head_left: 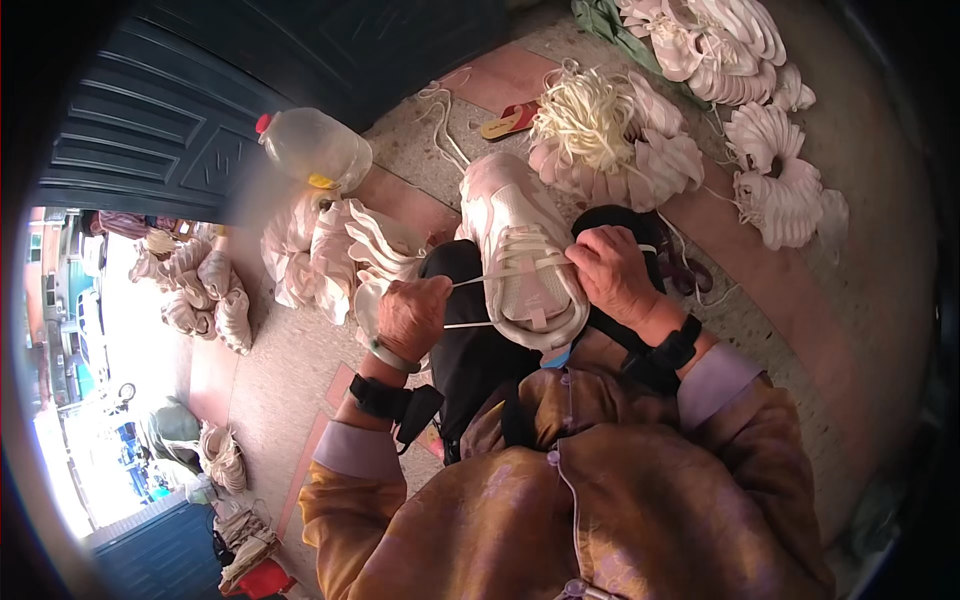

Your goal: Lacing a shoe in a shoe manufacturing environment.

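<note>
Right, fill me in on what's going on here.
A person is handling a pale shoe held between their knees. Their left hand grips a white lace, with strands stretched taut across to the shoe. Their right hand is curled at the shoe's right edge; what its fingers pinch is hidden. Beyond, a bundle of cream laces lies by stacked pale shoe pieces, and a clear plastic bottle is off to the left.

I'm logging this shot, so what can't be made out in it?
In the head view:
Left hand: some fingertips, hidden behind its back.
White shoe: underside, hidden by its top.
Upper-right white bundle: far end, cut off by the top edge.
Bright outdoors: details, lost in glare.
</note>
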The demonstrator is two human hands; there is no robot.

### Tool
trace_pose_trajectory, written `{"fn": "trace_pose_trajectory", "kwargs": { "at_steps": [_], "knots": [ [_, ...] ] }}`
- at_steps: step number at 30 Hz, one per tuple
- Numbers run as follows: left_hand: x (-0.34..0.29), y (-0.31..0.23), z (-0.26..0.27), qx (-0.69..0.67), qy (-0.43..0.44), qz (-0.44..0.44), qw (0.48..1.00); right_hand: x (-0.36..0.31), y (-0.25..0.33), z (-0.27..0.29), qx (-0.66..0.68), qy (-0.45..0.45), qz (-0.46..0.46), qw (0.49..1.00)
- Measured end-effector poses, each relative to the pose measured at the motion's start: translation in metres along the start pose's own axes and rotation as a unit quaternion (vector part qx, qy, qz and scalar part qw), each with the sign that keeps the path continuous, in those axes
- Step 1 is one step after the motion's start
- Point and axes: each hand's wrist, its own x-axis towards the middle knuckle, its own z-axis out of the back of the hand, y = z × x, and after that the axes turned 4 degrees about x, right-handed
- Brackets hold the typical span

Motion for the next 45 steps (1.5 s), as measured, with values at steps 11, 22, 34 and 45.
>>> {"fn": "trace_pose_trajectory", "kwargs": {
  "at_steps": [11, 22, 34, 45],
  "knots": [
    [-0.020, 0.045, 0.013, 0.117, -0.073, 0.010, 0.990, 0.009, -0.001, 0.028, -0.021, 0.041, 0.035, 0.998],
    [-0.152, 0.137, 0.057, 0.183, -0.055, 0.261, 0.946, -0.003, -0.003, 0.019, 0.045, 0.003, -0.011, 0.999],
    [-0.144, 0.125, 0.052, 0.169, -0.088, 0.238, 0.952, -0.014, -0.012, 0.020, 0.070, 0.012, -0.027, 0.997],
    [-0.141, 0.134, 0.086, 0.206, -0.083, 0.217, 0.951, -0.065, -0.098, 0.075, -0.011, 0.045, -0.119, 0.992]
  ]
}}
